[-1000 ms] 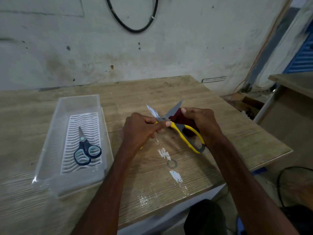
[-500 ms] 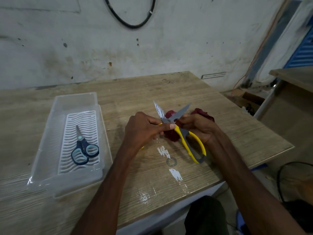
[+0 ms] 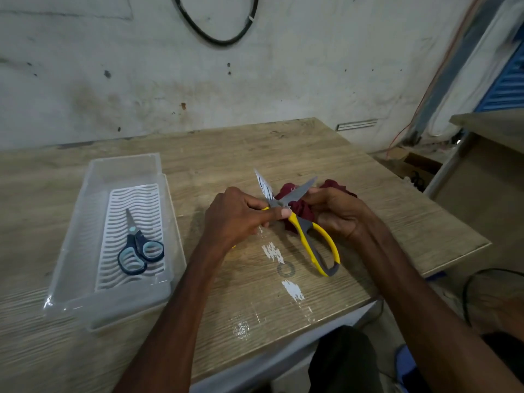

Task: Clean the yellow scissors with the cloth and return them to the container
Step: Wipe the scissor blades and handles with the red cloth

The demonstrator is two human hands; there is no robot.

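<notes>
At the centre of the frame, a person works on the yellow scissors (image 3: pixel 302 236) over a worn wooden table (image 3: pixel 255 304). We see the left hand (image 3: pixel 235 217) curled round 1 of the 2 handles, its thumb pressed flat near the pivot. That handle is mostly hidden in the fist, with only slivers of yellow showing. The other handle loop, yellow outside and grey inside, reaches toward the lower right; we cannot tell whether it touches the tabletop. The 2 blades stand apart in a V, tips aimed at the upper part of the frame.

The right hand (image 3: pixel 337 214) grips a bunched dark red cloth (image 3: pixel 303 212) and holds it against the right blade, fingertips resting on the steel. Folds of the cloth show behind both blades and under the pivot.

The yellow scissors are well apart from the clear plastic container (image 3: pixel 85 211), which sits at the left of the frame on the same table. Inside it we see a white ribbed insert (image 3: pixel 136 199), and on that insert a smaller pair of blue scissors (image 3: pixel 140 249) lies closed, tip pointing toward the wall (image 3: pixel 312 66).

Below the hands, white scuffs (image 3: pixel 273 252) and a faint dark ring (image 3: pixel 285 270) mark the table. A black cable (image 3: pixel 215 39) loops on the stained wall at the top of the frame, and the corner of another table (image 3: pixel 487 123) shows at the right edge.
</notes>
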